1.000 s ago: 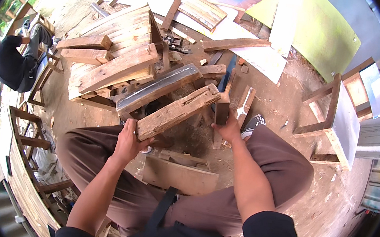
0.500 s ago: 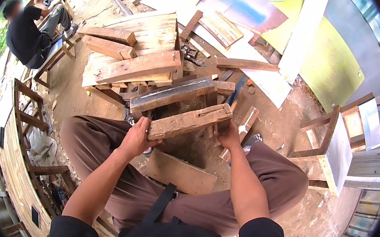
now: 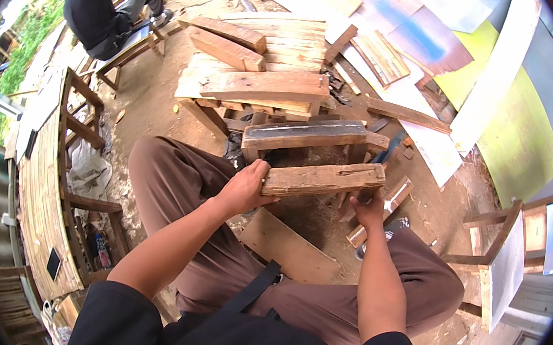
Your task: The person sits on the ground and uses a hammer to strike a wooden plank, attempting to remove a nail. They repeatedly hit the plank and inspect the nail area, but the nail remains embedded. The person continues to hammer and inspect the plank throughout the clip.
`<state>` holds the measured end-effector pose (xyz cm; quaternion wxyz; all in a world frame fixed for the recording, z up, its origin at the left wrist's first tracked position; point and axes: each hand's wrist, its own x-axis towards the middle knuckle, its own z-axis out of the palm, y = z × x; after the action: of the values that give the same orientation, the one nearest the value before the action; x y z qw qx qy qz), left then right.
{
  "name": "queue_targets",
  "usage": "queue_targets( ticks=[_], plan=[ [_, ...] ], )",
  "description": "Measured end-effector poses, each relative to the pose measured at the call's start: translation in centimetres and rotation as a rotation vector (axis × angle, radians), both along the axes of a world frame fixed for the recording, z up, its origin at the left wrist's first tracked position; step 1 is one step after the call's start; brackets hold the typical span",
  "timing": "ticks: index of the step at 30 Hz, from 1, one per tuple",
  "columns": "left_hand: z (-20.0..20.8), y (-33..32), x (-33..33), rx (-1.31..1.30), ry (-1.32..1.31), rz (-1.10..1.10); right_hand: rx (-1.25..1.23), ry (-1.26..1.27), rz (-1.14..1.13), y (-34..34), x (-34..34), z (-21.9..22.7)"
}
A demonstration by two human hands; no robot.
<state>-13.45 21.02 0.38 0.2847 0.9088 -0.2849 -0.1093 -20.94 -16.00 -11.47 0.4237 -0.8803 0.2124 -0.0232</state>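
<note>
Between my knees I hold a rough brown wooden beam (image 3: 323, 180) raised and roughly level, a crack showing near its right end. My left hand (image 3: 246, 186) grips its left end, with the fingers partly hidden underneath. At the right end, my right hand (image 3: 368, 207) is closed round the lower side. Just beyond lies another beam with a dark top (image 3: 304, 136), resting on a wooden support. A flat board (image 3: 292, 248) leans on the ground below my hands, between my legs.
Ahead stands a low slatted wooden table (image 3: 291, 45) bearing several thick beams (image 3: 266, 85). To the left are a long bamboo-topped bench (image 3: 43, 214) and a seated person (image 3: 97, 9). Painted sheets (image 3: 522, 112) lie at the far right, near a wooden frame (image 3: 503, 246).
My view has turned to the left, so the scene sits further right. Both hands keep hold of the beam, which looks more level now.
</note>
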Motion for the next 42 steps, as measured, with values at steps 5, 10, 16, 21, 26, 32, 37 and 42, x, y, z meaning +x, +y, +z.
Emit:
queue_targets(
  ticks=[5, 10, 16, 21, 26, 32, 37, 42],
  plan=[
    [-0.2, 0.2, 0.0, -0.028, -0.033, -0.012, 0.012, -0.039, -0.007, 0.0, 0.1, -0.4],
    [-0.4, 0.4, 0.0, 0.002, -0.039, -0.013, -0.045, -0.069, -0.027, 0.3, 0.2, -0.4],
    [-0.2, 0.4, 0.1, 0.055, -0.008, -0.022, 0.011, -0.072, -0.034, 0.1, 0.2, -0.8],
    [0.4, 0.3, 0.2, 0.123, -0.058, -0.066, 0.019, -0.057, -0.025, 0.0, 0.2, -1.0],
    [0.4, 0.4, 0.1, 0.130, -0.062, -0.067, -0.002, -0.033, -0.013, -0.2, 0.3, -1.1],
    [0.2, 0.4, 0.2, 0.120, -0.039, -0.059, -0.003, -0.074, -0.022, -0.3, 0.3, -1.6],
    [0.7, 0.2, 0.0, 0.108, -0.008, -0.041, -0.045, -0.080, -0.223, -0.7, 0.0, -2.4],
    [1.0, -0.1, 0.0, 0.107, 0.026, -0.020, -0.005, -0.144, -0.706, -4.4, -0.9, -6.1]
  ],
)
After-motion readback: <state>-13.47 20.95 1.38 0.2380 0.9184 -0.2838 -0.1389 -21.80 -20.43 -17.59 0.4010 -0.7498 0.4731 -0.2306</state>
